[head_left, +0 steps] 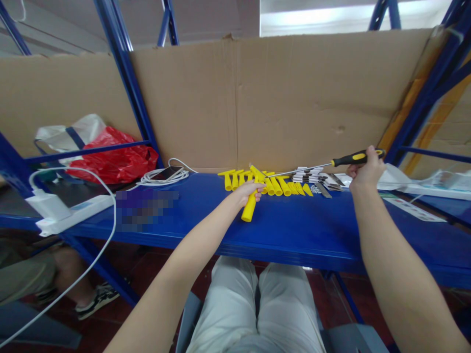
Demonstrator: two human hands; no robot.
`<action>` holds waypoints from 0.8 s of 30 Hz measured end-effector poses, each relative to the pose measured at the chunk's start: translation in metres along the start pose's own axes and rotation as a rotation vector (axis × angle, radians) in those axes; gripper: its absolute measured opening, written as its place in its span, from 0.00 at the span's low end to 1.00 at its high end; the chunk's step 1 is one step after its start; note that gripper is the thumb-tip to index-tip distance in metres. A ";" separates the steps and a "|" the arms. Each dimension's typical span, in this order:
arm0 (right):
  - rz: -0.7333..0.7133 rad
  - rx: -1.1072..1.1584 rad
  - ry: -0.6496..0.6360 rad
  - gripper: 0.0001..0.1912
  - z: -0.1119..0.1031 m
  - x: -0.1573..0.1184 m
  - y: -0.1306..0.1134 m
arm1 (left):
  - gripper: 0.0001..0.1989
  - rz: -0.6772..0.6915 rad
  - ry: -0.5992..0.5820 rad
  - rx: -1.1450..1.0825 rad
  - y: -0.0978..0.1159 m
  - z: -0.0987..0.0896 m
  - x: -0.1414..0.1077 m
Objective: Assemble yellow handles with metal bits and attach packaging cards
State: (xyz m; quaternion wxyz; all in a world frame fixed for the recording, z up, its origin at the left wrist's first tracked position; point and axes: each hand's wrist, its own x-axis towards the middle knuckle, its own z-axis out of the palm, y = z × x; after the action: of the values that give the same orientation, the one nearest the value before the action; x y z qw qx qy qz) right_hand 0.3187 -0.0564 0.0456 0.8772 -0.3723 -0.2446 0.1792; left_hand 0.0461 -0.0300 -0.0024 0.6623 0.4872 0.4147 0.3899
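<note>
My left hand [252, 192] is wrapped round a yellow T-shaped tool [249, 210], its handle pointing down toward me and its head away. In my right hand [368, 170] is a screwdriver [351, 159] with a black and yellow handle, held level. Its long shaft points left, and the tip is at or close to the head of the yellow tool; contact is too small to tell. Behind my left hand several more yellow tools [228, 182] lie in a row. Small yellow wedge-shaped pieces [306, 189] and a metal blade [324, 190] lie to their right.
On the blue table [206, 211] lie packets of blades [307, 175], a coiled white cable [164, 177] and a red bag [110, 154]. A power strip [81, 213] sits at the left edge. Cardboard [287, 98] stands behind. Another person's leg [69, 267] shows lower left.
</note>
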 end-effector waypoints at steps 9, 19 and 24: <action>0.014 -0.014 0.023 0.16 0.003 -0.006 -0.005 | 0.14 0.002 0.007 0.012 0.002 0.002 -0.003; 0.010 -0.014 0.030 0.16 0.002 -0.005 -0.003 | 0.14 0.013 -0.004 0.013 0.000 0.000 -0.001; 0.004 -0.020 0.019 0.16 0.003 -0.006 -0.003 | 0.14 0.001 0.002 -0.037 -0.003 -0.002 0.004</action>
State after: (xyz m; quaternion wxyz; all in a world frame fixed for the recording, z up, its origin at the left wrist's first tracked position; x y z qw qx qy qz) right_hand 0.3126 -0.0596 0.0481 0.8754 -0.3831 -0.2375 0.1748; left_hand 0.0460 -0.0268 -0.0063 0.6707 0.4746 0.4078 0.3982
